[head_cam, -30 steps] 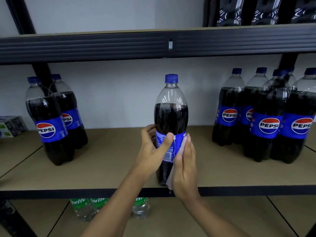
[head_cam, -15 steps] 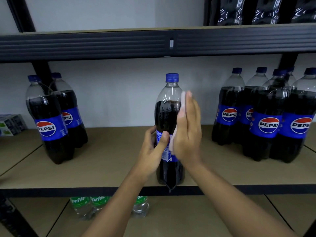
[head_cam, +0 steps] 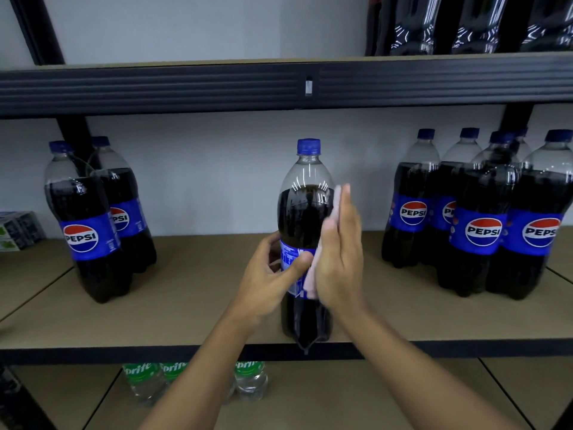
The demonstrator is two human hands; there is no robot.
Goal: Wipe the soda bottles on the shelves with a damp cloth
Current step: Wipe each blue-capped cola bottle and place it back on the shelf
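Note:
A tall Pepsi bottle (head_cam: 305,209) with a blue cap stands near the front edge of the middle shelf (head_cam: 192,305). My left hand (head_cam: 273,274) grips it at the blue label, thumb across the front. My right hand (head_cam: 339,256), fingers straight and pointing up, presses a pale pink cloth (head_cam: 310,280) flat against the bottle's right side. Most of the cloth is hidden between palm and bottle.
Two Pepsi bottles (head_cam: 86,231) stand at the shelf's left, several more (head_cam: 483,218) at the right. A small box (head_cam: 17,229) sits at the far left. Sprite bottles (head_cam: 148,380) stand on the shelf below, dark bottles (head_cam: 465,23) on the upper shelf.
My right hand slid the cloth up the bottle's right side from the lower label, then came slightly down again. My left hand kept its grip on the label.

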